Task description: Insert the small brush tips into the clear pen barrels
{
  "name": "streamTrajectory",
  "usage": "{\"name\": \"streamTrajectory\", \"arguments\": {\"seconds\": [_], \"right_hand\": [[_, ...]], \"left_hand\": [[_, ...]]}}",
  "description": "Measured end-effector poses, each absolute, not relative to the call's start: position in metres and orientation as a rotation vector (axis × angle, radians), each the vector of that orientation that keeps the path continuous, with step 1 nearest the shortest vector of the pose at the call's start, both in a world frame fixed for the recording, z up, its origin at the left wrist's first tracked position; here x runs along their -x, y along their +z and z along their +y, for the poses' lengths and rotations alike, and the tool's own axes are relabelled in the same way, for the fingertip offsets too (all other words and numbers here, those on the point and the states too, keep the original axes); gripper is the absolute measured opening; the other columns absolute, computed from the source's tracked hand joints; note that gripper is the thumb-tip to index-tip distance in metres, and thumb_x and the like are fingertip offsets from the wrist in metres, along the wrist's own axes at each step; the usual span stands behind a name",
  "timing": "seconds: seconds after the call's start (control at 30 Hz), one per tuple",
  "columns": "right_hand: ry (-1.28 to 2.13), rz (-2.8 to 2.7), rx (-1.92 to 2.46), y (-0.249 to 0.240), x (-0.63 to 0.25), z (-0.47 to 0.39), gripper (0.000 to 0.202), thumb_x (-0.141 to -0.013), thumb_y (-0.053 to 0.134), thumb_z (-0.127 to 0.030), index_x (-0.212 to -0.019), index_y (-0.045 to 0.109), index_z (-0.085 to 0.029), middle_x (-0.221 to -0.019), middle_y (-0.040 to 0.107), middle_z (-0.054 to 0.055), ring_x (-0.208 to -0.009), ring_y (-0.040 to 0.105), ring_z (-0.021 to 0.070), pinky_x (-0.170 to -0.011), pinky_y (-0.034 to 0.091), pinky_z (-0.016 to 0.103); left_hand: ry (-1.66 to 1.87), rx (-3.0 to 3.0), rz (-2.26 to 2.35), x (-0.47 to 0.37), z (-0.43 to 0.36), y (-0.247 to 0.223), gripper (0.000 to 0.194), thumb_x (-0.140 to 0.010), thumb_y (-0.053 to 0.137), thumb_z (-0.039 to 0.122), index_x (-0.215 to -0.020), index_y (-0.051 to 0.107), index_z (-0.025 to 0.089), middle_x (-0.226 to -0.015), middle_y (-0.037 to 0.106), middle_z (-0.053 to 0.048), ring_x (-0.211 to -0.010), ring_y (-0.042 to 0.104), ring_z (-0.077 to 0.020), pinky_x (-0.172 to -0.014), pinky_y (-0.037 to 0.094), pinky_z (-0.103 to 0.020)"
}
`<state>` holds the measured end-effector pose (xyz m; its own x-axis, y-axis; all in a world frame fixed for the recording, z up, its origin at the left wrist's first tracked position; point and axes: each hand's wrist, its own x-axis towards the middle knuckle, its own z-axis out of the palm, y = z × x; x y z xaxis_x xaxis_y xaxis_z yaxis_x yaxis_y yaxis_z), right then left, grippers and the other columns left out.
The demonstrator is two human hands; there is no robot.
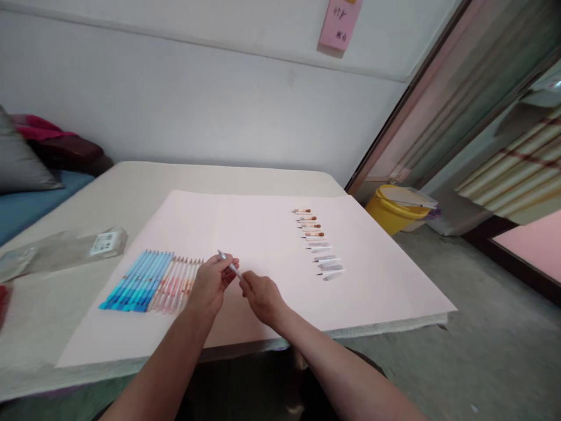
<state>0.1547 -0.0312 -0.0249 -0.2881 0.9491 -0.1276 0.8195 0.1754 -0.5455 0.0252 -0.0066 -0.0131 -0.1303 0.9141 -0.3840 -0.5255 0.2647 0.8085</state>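
A slim pale pen (234, 269) is held between my two hands over the pink sheet (254, 222). My left hand (212, 283) pinches its upper part, while my right hand (263, 297) has its fingers closed on the lower end. Just left of my left hand lies a row of pale pens with pink and orange marks (170, 287), partly hidden by that hand. Beside them is a row of blue pens (138, 280). Toward the right of the sheet, several pens with brown ends (313, 226) and grey-white pens with separate caps (328, 267) form a column.
Clear plastic packaging with a white label (104, 243) lies on the table (131, 181) at the left. A yellow bin (390, 210) stands on the floor beyond the right edge. A grey cushion (21, 158) is at far left, and a wall rises behind.
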Motion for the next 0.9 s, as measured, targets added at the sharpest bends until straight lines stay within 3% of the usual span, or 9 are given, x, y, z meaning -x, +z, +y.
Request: {"name": "streamTrajectory", "arguments": {"seconds": [0.23,0.5,0.9], "right_hand": [[0.575,-2.274,1.740,-0.0278,-0.1561,-0.0295,0.029,-0.092,0.034,-0.039,-0.091,0.056,-0.020,-0.076,0.064,0.002,-0.068,0.058,0.0148,-0.055,0.025,0.024],[0.562,-2.283,1.721,-0.0306,-0.1587,-0.0279,0.024,-0.091,0.039,-0.037,-0.089,0.056,-0.021,-0.077,0.064,0.002,-0.069,0.057,0.0148,-0.055,0.025,0.024],[0.890,-2.112,1.459,-0.0287,-0.1587,-0.0284,0.015,-0.089,0.039,-0.020,-0.095,0.053,-0.019,-0.076,0.063,0.000,-0.061,0.057,0.0097,-0.059,0.036,0.020]], "left_hand": [[1.335,-0.446,1.113,-0.0250,-0.0067,-0.0144,0.017,-0.062,0.069,0.018,-0.076,0.060,0.012,-0.076,0.061,-0.004,-0.072,0.060,-0.0123,-0.064,0.048,-0.024],[1.389,-0.415,1.144,-0.0242,-0.0053,-0.0140,0.016,-0.063,0.069,0.016,-0.074,0.059,0.012,-0.075,0.062,-0.005,-0.069,0.060,-0.0118,-0.061,0.048,-0.022],[1.461,-0.385,1.144,-0.0232,-0.0034,-0.0151,0.013,-0.064,0.068,0.015,-0.072,0.058,0.012,-0.074,0.061,-0.005,-0.069,0.060,-0.0115,-0.061,0.048,-0.022]]}}
